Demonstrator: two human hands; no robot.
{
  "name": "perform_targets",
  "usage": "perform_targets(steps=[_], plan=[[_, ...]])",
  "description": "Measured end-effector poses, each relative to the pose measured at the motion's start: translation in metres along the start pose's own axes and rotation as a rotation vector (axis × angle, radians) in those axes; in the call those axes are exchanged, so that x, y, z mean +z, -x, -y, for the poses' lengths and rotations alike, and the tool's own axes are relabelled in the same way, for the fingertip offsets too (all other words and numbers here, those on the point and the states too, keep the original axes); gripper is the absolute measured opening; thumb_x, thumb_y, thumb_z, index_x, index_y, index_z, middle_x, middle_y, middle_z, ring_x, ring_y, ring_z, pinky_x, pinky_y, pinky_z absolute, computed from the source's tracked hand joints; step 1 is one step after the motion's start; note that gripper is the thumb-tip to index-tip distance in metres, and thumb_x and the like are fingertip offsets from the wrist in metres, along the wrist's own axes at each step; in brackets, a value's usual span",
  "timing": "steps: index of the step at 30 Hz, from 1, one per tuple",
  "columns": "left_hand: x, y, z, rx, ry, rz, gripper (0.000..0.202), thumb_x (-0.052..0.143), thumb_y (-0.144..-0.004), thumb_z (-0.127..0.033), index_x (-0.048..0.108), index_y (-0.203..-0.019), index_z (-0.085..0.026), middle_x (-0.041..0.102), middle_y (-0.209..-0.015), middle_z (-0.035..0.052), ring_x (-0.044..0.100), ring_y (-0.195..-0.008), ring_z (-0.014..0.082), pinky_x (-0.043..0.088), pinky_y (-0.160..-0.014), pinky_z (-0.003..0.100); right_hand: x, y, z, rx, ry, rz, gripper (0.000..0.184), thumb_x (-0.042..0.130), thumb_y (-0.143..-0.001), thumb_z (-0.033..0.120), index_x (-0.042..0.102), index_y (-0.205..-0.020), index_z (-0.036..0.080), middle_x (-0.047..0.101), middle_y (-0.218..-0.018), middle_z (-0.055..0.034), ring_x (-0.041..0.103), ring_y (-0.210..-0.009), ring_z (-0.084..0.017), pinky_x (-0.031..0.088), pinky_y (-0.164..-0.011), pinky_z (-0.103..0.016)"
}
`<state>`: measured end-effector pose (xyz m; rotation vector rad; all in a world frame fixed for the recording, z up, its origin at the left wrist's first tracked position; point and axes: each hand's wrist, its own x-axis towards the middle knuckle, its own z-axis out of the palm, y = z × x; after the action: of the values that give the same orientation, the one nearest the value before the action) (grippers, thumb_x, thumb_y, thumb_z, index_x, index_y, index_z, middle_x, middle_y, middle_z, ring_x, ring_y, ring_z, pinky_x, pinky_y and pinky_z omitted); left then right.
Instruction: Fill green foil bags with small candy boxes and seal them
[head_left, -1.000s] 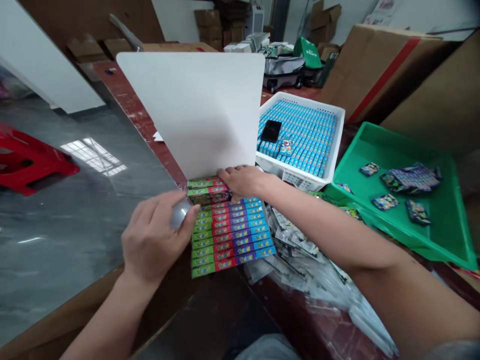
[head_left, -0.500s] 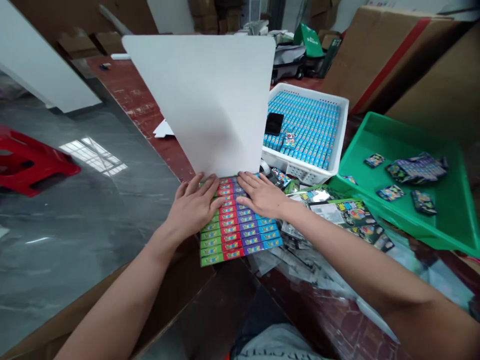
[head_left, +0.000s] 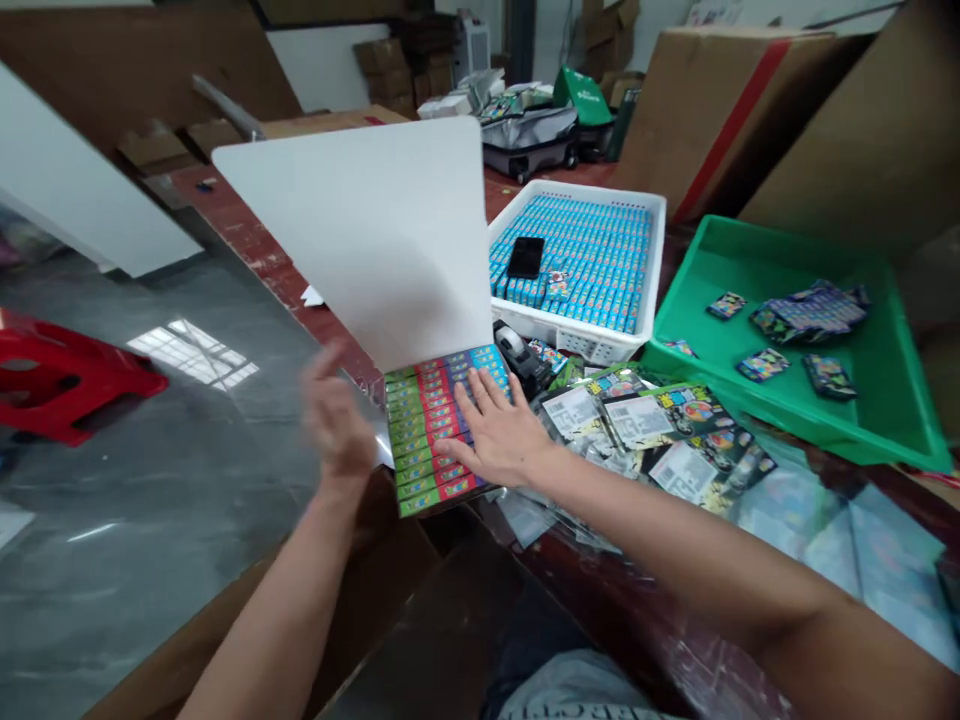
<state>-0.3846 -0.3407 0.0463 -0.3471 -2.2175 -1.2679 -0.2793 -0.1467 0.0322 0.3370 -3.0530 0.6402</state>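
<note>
Rows of small boxes (head_left: 417,462), coloured green, red, purple and blue, lie packed side by side in front of me. A large white board (head_left: 367,240) stands tilted up at their far edge, like a raised lid. My right hand (head_left: 496,428) rests flat on the boxes, its fingers spread and pointing away from me. Off the left edge of the boxes, my left hand (head_left: 334,420) is raised in the air and blurred by motion, so its fingers are unclear. A black tape dispenser (head_left: 523,358) sits just beyond the right hand.
A white basket (head_left: 654,250) holds rows of blue boxes with a black phone (head_left: 526,257) on top. The green bin (head_left: 900,390) at right contains several small packs. Printed packages (head_left: 637,420) lie beside my right forearm. A red stool (head_left: 67,385) stands on the floor at left.
My left hand has lifted off the boxes and moved left. The right hand stays on them, lying flat. My view has shifted, and more of the tape dispenser shows.
</note>
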Motion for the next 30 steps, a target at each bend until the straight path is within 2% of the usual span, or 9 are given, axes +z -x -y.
perform_targets(steps=[1,2,5,7,10,13,16,20,30], plan=[[-0.003,-0.021,0.001,-0.051,0.105,-0.179,0.078,0.009,-0.105,-0.062,0.034,-0.154,-0.007,0.043,-0.16,0.0217,0.046,-0.146,0.0256,0.036,-0.12,0.047,-0.001,-0.006,-0.006,-0.023,-0.048,-0.021,0.092,0.018,-0.1,0.076,0.029,-0.163,0.009,0.018,-0.171,-0.0195,0.011,-0.161,-0.033,0.002,-0.128,-0.062],[-0.008,-0.043,0.001,-0.113,0.2,-0.121,0.084,-0.004,-0.102,-0.063,0.02,-0.16,-0.006,0.032,-0.167,0.0213,0.042,-0.149,0.0249,0.036,-0.12,0.047,-0.005,-0.012,-0.013,-0.023,-0.104,-0.07,0.087,0.015,-0.103,0.071,0.028,-0.163,0.01,0.019,-0.172,-0.018,0.013,-0.161,-0.031,0.007,-0.129,-0.059],[-0.03,-0.088,-0.005,-0.176,0.316,0.451,0.113,-0.034,-0.088,-0.063,0.036,-0.155,-0.004,0.051,-0.156,0.0193,0.055,-0.137,0.029,0.047,-0.109,0.047,-0.03,-0.014,-0.041,0.151,-0.231,-0.34,0.07,0.002,-0.109,0.051,0.009,-0.167,0.011,0.02,-0.172,-0.0166,0.02,-0.16,-0.022,0.027,-0.127,-0.049],[-0.049,-0.085,-0.011,-0.151,0.198,0.795,0.12,-0.031,-0.088,-0.067,0.062,-0.137,-0.009,0.073,-0.13,0.0151,0.065,-0.123,0.0292,0.051,-0.105,0.049,-0.054,0.001,-0.061,0.246,-0.198,-0.488,0.065,0.006,-0.111,0.045,-0.006,-0.166,0.013,0.02,-0.172,-0.0176,0.023,-0.159,-0.022,0.036,-0.122,-0.049],[-0.067,-0.033,-0.019,0.058,-0.192,1.072,0.09,0.013,-0.095,-0.082,0.07,-0.13,-0.022,0.075,-0.128,0.0101,0.067,-0.123,0.0311,0.046,-0.113,0.053,-0.08,0.042,-0.08,-0.029,-0.08,-0.396,0.08,0.04,-0.107,0.053,-0.005,-0.167,0.027,0.019,-0.173,-0.0111,0.024,-0.159,-0.027,0.038,-0.121,-0.055],[-0.068,0.035,-0.02,0.435,-0.467,1.036,0.115,0.06,-0.07,-0.09,0.038,-0.16,-0.021,0.035,-0.166,0.0179,0.037,-0.151,0.0437,0.028,-0.122,0.064,-0.076,0.074,-0.08,-0.357,0.067,-0.12,0.107,0.072,-0.083,0.068,0.015,-0.166,0.03,0.017,-0.174,-0.0103,0.019,-0.159,-0.037,0.024,-0.126,-0.064],[-0.062,0.072,-0.021,0.553,-0.52,0.916,0.112,0.064,-0.082,-0.075,0.02,-0.166,-0.015,0.021,-0.171,0.0209,0.021,-0.158,0.0413,0.029,-0.124,0.059,-0.052,0.076,-0.074,-0.37,0.198,0.003,0.097,0.082,-0.082,0.053,0.033,-0.161,0.024,0.024,-0.171,-0.0166,0.028,-0.156,-0.04,0.027,-0.124,-0.065],[-0.071,0.058,-0.022,0.517,-0.533,0.867,0.077,0.055,-0.097,-0.049,0.029,-0.163,-0.022,0.037,-0.167,0.0124,0.04,-0.151,0.0331,0.038,-0.122,0.047,-0.035,0.047,-0.067,-0.383,0.161,-0.058,0.058,0.061,-0.101,0.026,0.042,-0.155,0.021,0.039,-0.165,-0.0152,0.048,-0.146,-0.026,0.041,-0.12,-0.049],[-0.059,0.068,-0.004,0.446,-0.793,0.724,0.076,0.054,-0.099,-0.039,0.025,-0.164,-0.014,0.037,-0.165,0.0209,0.038,-0.151,0.0408,0.034,-0.119,0.055,-0.013,0.006,-0.066,-0.41,0.277,-0.209,0.047,0.052,-0.104,0.023,0.051,-0.151,0.028,0.044,-0.164,-0.0053,0.049,-0.14,-0.029,0.042,-0.114,-0.049]])
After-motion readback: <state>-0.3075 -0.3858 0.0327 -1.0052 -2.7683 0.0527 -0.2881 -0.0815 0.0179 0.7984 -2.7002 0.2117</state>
